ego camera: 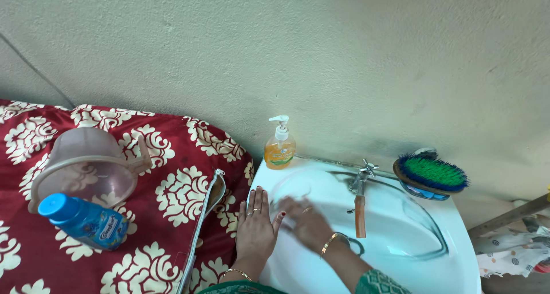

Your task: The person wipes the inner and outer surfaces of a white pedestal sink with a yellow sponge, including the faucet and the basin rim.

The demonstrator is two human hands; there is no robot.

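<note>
White glossy basin point(401, 236), left hand point(256, 228) flat, fingers spread, on rim, right hand point(306, 222) blurred, seemingly open, holding nothing.

Glossy white ceramic sink point(401, 254), shiny metal tap point(362, 176) — beside them, matt printed cloth point(172, 185).

We see open basin point(401, 225) right of the tap point(360, 182); the soap bottle point(279, 148) and brush point(431, 173) crowd the rim, and the mug point(86, 165) blocks the cloth.
</note>
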